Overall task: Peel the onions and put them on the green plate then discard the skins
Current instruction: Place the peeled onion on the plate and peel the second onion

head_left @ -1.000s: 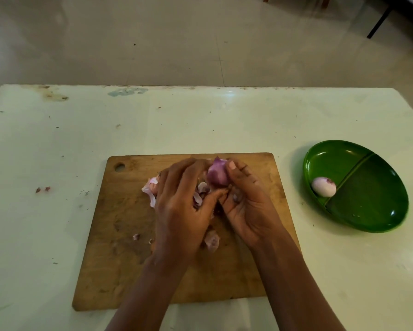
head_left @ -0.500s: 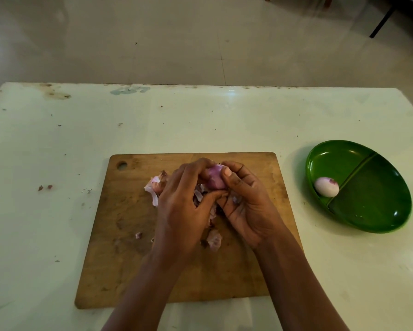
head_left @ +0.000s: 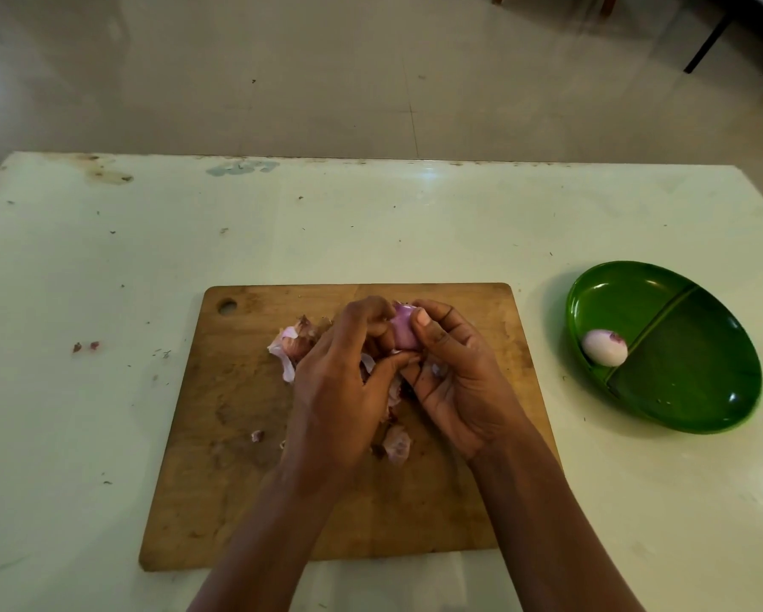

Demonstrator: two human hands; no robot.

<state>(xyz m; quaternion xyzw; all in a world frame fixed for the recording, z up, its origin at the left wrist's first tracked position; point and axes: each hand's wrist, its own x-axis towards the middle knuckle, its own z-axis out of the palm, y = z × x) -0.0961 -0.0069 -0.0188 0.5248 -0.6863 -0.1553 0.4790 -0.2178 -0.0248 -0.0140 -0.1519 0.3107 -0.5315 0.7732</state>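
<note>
**Onion between both hands, plate off to my right**

I hold the purple onion over the far half of the wooden cutting board. My left hand curls its fingers over the onion's left side, and my right hand grips it from the right, thumb pressed on its face. Both hands are closed on it. Its long axis seems to run near to far, with the tip pointing away from me.

Loose skins lie on the board just left of my left hand, with another scrap nearer me.

The green plate sits well to the right on the table, clear of the board. One peeled onion rests in its left compartment against the divider. I judge my right hand the nearer one to carry this onion over, rightward, once the purple layer is off.
</note>
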